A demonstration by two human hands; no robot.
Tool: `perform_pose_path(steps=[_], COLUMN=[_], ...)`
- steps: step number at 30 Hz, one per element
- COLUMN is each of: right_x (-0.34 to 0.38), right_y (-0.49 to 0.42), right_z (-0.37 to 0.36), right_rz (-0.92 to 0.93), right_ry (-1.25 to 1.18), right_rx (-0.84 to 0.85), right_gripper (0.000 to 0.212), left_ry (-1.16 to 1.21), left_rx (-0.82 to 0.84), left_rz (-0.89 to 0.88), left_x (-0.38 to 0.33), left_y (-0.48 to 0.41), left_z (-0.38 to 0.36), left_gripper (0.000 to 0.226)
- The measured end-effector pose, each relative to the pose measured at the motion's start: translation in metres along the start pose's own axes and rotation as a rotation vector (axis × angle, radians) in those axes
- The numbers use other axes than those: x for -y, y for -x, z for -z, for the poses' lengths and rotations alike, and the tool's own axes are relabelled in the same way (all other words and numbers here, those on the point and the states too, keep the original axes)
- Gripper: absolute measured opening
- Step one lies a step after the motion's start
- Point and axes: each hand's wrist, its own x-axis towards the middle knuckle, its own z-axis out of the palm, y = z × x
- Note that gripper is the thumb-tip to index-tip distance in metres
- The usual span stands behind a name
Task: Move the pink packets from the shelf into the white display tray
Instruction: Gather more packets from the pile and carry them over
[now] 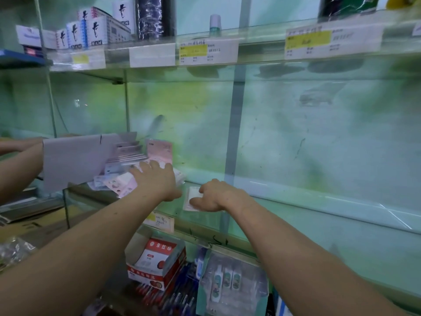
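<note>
On the upper glass shelf [262, 47] stand several white boxes [96, 30] with a black mark, beside them a dark wrapped roll [150, 17] and, further right, a small pale bottle [215, 23]; paper price labels [206, 53] with yellow fields are fixed along its front edge. Low in the view is an open red and white carton [157, 261] with Chinese characters, blue and red pens [180, 297] just beside it, and small white bottles [225, 279] in a green pack [201, 299].
</note>
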Motion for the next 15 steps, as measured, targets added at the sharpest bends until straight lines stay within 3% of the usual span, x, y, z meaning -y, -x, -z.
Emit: perform_pose_path(steps=[3, 10, 15], right_x=[0.005, 0.024, 0.013], right_y=[-0.008, -0.010, 0.005], right_z=[-0.005, -0.010, 0.003], right_rz=[-0.030, -0.103, -0.046], right_ry=[0.020, -0.077, -0.155], right_rx=[0.001, 0.023, 0.001], right_gripper=[0.072, 0.078, 0.043], left_ry=[0.036, 0.035, 0.019], left_rx=[0.054, 0.038, 0.031], left_rz=[0.089, 0.057, 0.017], left_x=[0.009, 0.007, 0.006], left_y=[-0.005, -0.009, -0.007], left_z=[-0.008, -0.013, -0.011], left_gripper=[0.096, 0.080, 0.084])
